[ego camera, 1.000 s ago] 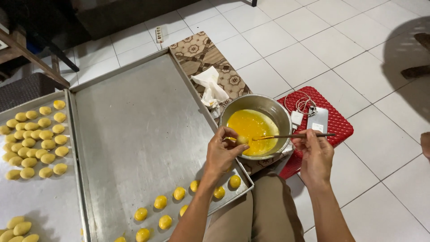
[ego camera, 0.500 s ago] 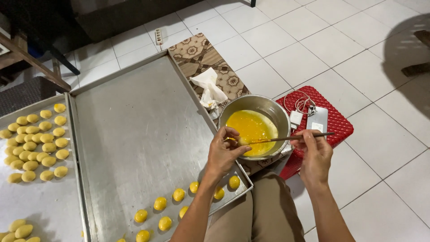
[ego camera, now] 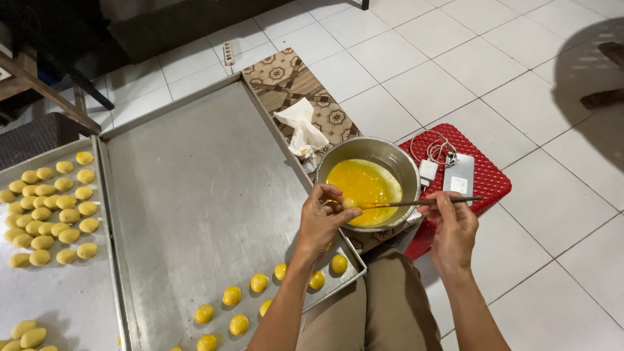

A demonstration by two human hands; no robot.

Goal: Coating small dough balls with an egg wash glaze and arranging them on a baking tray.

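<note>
Holding a small dough ball [ego camera: 349, 203] in your left hand [ego camera: 323, 218] over the bowl [ego camera: 370, 182], your right hand [ego camera: 452, 227] grips the brush [ego camera: 422, 203], so drips fall back inside.

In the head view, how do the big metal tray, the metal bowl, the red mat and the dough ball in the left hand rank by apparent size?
1. Big metal tray, largest.
2. Red mat and metal bowl: look alike, and things cover the mat, so unranked.
3. Dough ball in the left hand, smallest.
</note>
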